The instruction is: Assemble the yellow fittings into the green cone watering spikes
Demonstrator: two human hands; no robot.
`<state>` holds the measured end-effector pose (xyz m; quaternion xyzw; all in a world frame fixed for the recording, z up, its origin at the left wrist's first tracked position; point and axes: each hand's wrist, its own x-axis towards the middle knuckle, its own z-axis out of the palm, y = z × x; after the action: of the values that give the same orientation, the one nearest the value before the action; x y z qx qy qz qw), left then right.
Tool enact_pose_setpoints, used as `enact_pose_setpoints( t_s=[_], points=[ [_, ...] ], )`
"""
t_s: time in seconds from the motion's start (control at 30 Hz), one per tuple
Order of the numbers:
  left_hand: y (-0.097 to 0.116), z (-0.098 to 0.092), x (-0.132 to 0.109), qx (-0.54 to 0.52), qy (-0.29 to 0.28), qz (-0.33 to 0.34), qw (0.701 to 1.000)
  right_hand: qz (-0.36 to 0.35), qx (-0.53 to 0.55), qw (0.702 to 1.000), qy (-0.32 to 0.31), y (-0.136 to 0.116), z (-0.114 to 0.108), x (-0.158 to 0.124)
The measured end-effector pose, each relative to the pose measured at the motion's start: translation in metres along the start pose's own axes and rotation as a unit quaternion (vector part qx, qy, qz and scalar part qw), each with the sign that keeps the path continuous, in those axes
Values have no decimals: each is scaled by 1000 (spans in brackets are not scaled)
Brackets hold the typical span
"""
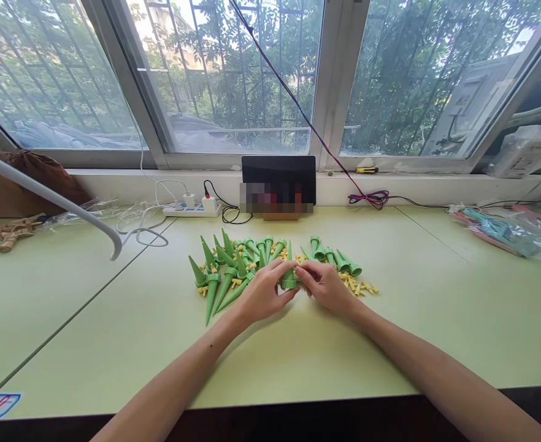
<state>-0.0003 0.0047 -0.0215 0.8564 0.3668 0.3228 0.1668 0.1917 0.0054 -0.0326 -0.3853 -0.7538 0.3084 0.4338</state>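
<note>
My left hand (267,287) is closed round a green plastic watering spike (289,281), which stands point up with its wide ribbed collar at the bottom. Against the side of that spike, my right hand (324,285) is pinched; whatever lies between its fingertips is too small and hidden to make out. Several more green spikes (225,288) lie and stand in a pile left of and behind my hands. A smaller group of green spikes (343,260) sits behind my right hand. Small yellow plastic pieces (354,285) are scattered among them and to the right.
A dark screen (278,178) stands at the table's back by the window. Left of it are a power strip (192,210) and white cables. A white curved rod (68,205) reaches in from the left. Bagged items (505,230) lie at the right; a bundled cable (369,198) hangs down.
</note>
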Motion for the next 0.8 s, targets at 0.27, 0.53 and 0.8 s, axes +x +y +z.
enact_pose_setpoints(
  t_s=[0.27, 0.53, 0.8],
  points=[
    [6, -3, 0, 29, -48, 17, 998, 13, -16, 997, 81, 6, -4, 4],
    [11, -3, -3, 59, -96, 41, 993, 18, -13, 999, 48, 5, -4, 4],
    [14, -5, -4, 69, -115, 55, 989, 42, 12, 998, 47, 10, -2, 5]
  ],
)
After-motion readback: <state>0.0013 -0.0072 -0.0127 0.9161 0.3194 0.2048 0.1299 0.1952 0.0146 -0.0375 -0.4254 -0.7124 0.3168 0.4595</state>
